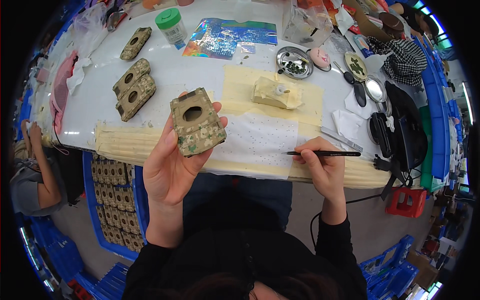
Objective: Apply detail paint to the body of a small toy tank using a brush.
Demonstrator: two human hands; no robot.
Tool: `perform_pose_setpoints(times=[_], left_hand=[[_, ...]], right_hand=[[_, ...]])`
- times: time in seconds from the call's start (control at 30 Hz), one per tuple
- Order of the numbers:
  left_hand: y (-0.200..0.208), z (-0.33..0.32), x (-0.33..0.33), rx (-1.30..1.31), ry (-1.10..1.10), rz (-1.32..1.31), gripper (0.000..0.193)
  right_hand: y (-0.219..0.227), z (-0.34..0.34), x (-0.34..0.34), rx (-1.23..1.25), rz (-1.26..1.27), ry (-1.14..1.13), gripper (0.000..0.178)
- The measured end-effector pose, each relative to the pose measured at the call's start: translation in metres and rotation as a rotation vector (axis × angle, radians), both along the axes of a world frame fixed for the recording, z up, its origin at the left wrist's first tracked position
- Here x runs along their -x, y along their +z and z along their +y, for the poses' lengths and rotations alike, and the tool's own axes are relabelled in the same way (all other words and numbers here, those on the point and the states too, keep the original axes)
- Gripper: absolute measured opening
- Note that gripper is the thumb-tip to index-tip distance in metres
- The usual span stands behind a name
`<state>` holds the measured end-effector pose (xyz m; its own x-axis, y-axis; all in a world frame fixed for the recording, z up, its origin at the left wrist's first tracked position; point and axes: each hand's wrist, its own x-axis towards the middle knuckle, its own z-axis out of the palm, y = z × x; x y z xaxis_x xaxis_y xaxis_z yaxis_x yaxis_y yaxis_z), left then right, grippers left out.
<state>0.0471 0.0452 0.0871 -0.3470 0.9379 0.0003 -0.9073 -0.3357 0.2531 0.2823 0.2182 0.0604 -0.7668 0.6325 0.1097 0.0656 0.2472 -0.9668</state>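
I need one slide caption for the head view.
Left hand holds a camouflage part; right hand, a black tool pointing over a sheet.

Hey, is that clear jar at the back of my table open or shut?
Shut: a green lid sits on top of the jar. How tightly it's closed, I cannot tell.

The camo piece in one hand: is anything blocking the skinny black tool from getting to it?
Nothing visible does. Between the thin black tool in the right hand and the camouflage piece in the left hand is open space, with the white sheet lying underneath.
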Motion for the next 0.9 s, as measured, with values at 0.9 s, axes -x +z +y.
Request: perform_pose_setpoints(times=[0.9], left_hand=[[0.0003, -0.0022, -0.0015, 0.001, 0.009, -0.029, 0.061]], right_hand=[[0.0021, -0.0015, 0.0017, 0.044, 0.006, -0.011, 0.012]])
